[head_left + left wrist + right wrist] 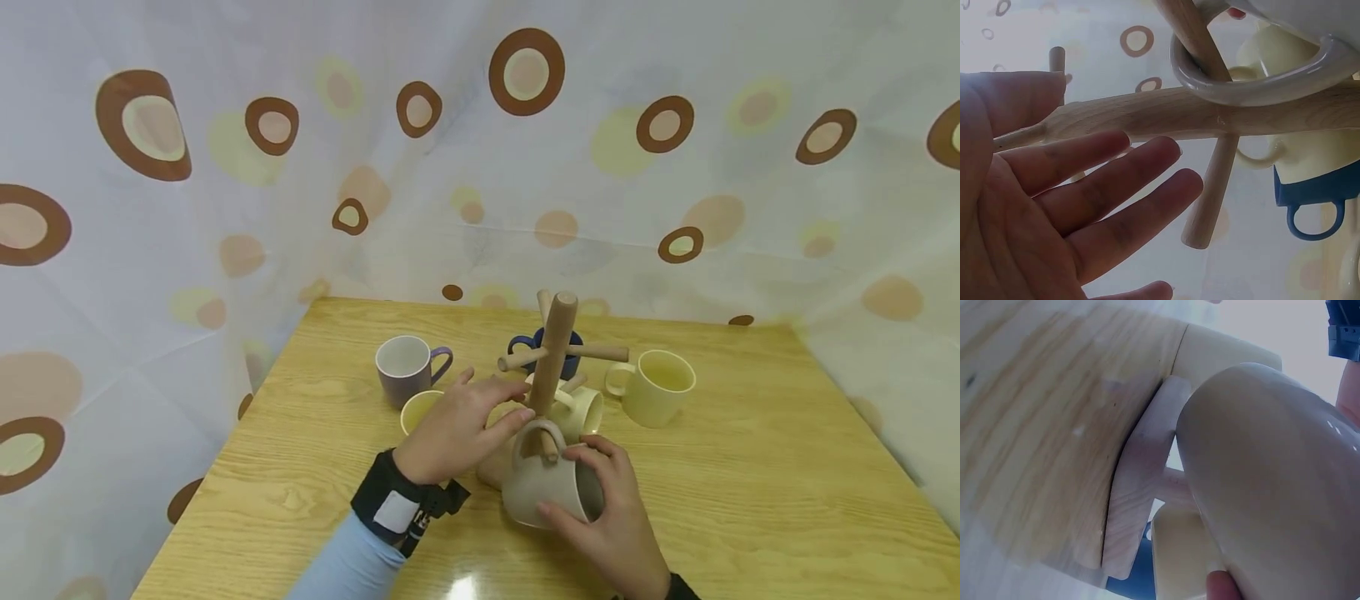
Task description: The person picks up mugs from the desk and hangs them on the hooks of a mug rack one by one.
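My right hand [611, 517] holds a light grey mug [536, 496] on its side, with thumb and fingers at its rim. The mug's handle [1254, 90] loops around a low peg of a wooden mug tree [555, 350]. Beside the post is my left hand [461, 429], its fingers loosely extended and gripping nothing in the left wrist view. Behind the post, a pale yellow mug [588, 412] lies tilted, with its handle near a peg. The right wrist view shows the grey mug's body [1272, 475] close over the tree's wooden base [1141, 487].
A purple-grey mug [405, 375] stands at the left, with a yellow mug [416, 407] partly hidden by my left hand. Behind the tree is a dark blue mug [570, 364]; a cream mug [656, 396] stands to the right. A patterned curtain [450, 183] borders the wooden table [787, 467].
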A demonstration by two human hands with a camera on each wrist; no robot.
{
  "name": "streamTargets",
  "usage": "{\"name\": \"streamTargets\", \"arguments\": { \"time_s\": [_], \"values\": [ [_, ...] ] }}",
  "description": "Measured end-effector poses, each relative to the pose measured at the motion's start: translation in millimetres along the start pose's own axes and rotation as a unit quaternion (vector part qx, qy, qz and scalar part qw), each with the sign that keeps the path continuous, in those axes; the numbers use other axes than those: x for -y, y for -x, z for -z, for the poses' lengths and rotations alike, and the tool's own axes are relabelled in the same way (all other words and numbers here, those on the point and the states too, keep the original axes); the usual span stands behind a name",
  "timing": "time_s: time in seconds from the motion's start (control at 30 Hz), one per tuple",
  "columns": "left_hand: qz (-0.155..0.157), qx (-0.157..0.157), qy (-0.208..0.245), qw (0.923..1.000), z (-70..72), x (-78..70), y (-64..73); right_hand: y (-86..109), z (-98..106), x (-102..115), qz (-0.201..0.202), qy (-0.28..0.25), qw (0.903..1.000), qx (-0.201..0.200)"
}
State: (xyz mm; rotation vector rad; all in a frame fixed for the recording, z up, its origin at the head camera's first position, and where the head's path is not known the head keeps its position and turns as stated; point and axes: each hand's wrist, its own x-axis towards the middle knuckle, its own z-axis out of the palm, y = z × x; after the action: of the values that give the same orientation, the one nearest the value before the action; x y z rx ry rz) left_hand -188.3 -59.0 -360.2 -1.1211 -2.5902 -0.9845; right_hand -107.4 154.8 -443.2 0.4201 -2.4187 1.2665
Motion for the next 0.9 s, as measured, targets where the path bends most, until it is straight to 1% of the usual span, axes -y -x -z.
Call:
{"name": "streamTargets", "arguments": {
  "time_s": [0.1, 0.17, 0.23, 0.3, 0.4, 0.47, 0.53, 0.6, 0.7, 0.8, 0.9],
  "values": [
    [0.004, 0.008, -0.004, 0.9999, -1.0, 0.2, -0.9, -3.8, 0, 0, 0.011, 0.015, 0.9998, -0.001],
    [0.003, 0.007, -0.005, 1.0, 0.6, 1.0, -2.0, -8.2, 1, -2, 0.026, 0.018, 0.9995, 0.002],
    [0.004, -0.002, -0.007, 1.0, 4.1, 3.3, -2.6, -13.0, 1, -4, 0.035, 0.02, 0.9992, 0.008],
    [0.01, -0.018, -0.011, 0.9997, 10.7, 7.1, -1.0, -16.8, 0, -7, 0.032, 0.014, 0.9993, 0.016],
    [0.029, -0.044, -0.011, 0.9986, 24.5, 15.0, 6.0, -19.9, -3, -9, 0.021, 0.003, 0.9994, 0.028],
    [0.047, -0.055, -0.016, 0.9973, 33.5, 21.3, 14.2, -20.7, -5, -10, 0.013, -0.005, 0.9993, 0.034],
    [0.058, -0.062, -0.021, 0.9962, 39.5, 27.7, 23.7, -20.1, -6, -11, 0.008, -0.008, 0.9991, 0.041],
    [0.075, -0.062, -0.037, 0.9946, 41.5, 33.6, 34.3, -18.9, -7, -12, 0.008, -0.012, 0.9988, 0.047],
    [0.093, -0.057, -0.061, 0.9922, 39.9, 41.3, 48.0, -16.6, -6, -17, 0.011, -0.014, 0.9981, 0.058],
    [0.111, -0.035, -0.094, 0.9888, 34.8, 47.1, 56.5, -14.6, -5, -21, 0.01, -0.016, 0.9974, 0.07],
    [0.121, -0.005, -0.116, 0.9858, 27.0, 51.3, 59.6, -12.4, -4, -23, 0.0, -0.021, 0.9962, 0.085]
  ]
}}
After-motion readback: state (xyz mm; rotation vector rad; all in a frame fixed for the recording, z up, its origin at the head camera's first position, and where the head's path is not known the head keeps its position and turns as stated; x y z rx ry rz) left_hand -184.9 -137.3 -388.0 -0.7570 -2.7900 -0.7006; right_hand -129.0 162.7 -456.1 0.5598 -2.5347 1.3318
